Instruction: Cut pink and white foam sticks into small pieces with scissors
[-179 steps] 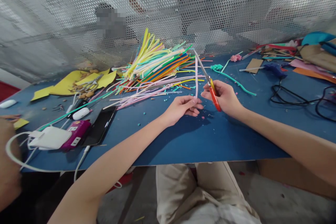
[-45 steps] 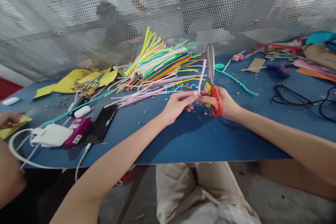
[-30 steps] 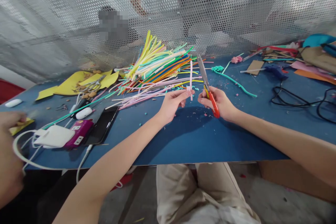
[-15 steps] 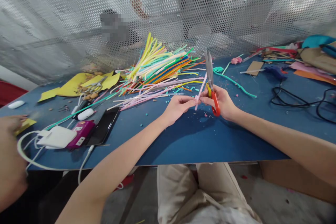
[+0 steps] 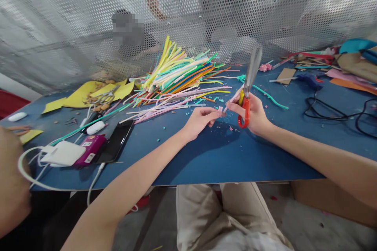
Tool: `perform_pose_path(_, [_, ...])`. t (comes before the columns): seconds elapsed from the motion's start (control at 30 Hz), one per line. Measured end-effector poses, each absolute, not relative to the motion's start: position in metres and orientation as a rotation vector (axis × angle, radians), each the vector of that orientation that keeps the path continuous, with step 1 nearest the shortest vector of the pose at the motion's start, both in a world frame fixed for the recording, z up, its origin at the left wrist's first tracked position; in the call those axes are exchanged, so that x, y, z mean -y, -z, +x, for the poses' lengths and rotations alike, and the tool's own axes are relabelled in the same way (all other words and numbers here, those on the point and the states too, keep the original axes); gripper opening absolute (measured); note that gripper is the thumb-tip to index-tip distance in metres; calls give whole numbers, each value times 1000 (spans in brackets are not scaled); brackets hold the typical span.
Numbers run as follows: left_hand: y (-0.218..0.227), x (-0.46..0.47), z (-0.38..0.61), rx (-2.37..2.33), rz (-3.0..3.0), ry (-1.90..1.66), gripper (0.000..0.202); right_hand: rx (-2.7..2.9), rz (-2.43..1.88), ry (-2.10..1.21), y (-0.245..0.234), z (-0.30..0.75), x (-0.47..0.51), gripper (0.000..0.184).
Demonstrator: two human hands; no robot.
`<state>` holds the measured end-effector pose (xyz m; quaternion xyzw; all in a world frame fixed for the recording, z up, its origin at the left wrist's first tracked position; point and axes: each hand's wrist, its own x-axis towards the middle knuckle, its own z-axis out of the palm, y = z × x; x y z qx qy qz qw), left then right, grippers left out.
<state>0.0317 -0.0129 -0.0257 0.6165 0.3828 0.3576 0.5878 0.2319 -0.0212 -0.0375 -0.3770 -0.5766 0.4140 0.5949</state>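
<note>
My left hand [image 5: 202, 122] is closed, pinching a small pink pipe cleaner piece [image 5: 220, 109] between thumb and fingertips. A short gap to the right, my right hand [image 5: 255, 113] carries scissors [image 5: 252, 68] with red and yellow handles, blades pointing up and away. The same hand's thumb and fingers also grip a pale pink pipe cleaner [image 5: 237, 95], which slants past the scissors. Beyond both hands lies a big bundle of pipe cleaners [image 5: 179, 74] in many colours, with loose pink ones [image 5: 159, 109] in front of it. Small clippings [image 5: 231, 128] dot the table under my hands.
A phone [image 5: 119, 141], a purple power bank [image 5: 92, 150] and a white charger [image 5: 64, 153] with cables lie left on the blue table [image 5: 200, 160]. Another person's arm [image 5: 13, 180] enters at far left. Teal and pink twisted pieces [image 5: 265, 67], cardboard and black cable [image 5: 330, 114] lie right.
My right hand has moved slightly right, drawing the pink pipe cleaner away from my left hand. The scissors now tilt further right. The other person's hand at far left has shifted.
</note>
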Motion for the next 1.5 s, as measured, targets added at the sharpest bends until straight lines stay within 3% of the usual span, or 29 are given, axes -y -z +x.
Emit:
perform_pose_path(0.37, [27, 13, 32, -910, 1491, -793, 32, 1268, -784, -945, 40, 232, 16, 36])
perform_pose_path(0.9, [28, 15, 30, -896, 1673, -676, 48, 1295, -758, -931, 37, 229, 19, 37])
perform_pose_path(1.5, [25, 16, 31, -827, 1270, -678, 54, 1323, -777, -934, 45, 231, 14, 36])
